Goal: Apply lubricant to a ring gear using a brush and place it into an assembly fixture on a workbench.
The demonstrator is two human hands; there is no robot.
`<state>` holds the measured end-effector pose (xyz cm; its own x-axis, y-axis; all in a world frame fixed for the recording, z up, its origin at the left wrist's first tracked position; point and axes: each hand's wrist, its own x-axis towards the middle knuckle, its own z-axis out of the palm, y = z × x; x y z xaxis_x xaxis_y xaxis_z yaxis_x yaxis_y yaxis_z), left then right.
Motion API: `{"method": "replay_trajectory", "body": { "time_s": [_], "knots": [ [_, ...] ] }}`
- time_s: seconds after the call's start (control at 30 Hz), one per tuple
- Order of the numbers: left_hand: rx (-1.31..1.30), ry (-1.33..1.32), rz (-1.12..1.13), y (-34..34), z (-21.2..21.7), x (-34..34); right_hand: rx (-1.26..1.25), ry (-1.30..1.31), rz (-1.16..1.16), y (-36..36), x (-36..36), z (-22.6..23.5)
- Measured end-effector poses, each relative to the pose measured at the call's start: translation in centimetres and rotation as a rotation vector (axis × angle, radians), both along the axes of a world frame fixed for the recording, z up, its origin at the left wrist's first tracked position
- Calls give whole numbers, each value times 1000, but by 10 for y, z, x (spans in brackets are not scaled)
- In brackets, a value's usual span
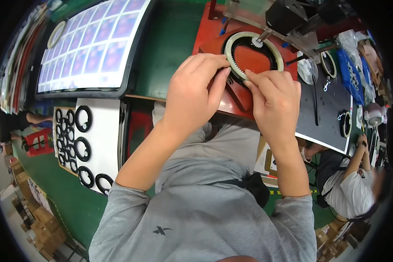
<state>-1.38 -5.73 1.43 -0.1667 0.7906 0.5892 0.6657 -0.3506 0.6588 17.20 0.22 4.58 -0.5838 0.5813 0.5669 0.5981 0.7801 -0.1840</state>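
Note:
A cream ring (248, 35) with teeth along its inner side lies on a red fixture (251, 60), with a black band against it. A small white gear (257, 43) meets the ring's far inner edge. My left hand (197, 89) pinches the ring's near left rim between thumb and fingers. On the near rim, a little to the right, the thumb and fingertips of my right hand (274, 99) are also closed on it. Part of the rim is hidden behind my fingers.
Over the fixture hangs a clear plate with a dark motor (287, 16). A lit screen (87, 46) stands left, above a white board of black rings (83, 118). Rightward are a dark mat (308, 115), a blue tray (350, 78) and a seated person (349, 185).

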Motion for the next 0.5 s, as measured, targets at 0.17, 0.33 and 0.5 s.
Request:
{"method": "replay_trajectory", "body": {
  "time_s": [0.17, 0.33, 0.5],
  "knots": [
    [-99, -26, 144, 25, 6, 5, -17, -18, -9, -3, 0, 0],
    [-12, -3, 126, 44, -8, 10, 3, -31, 11, -1, 2, -1],
    [-8, -72, 121, 54, -12, 10, 56, -62, 41, 5, 6, -3]
  ]
}}
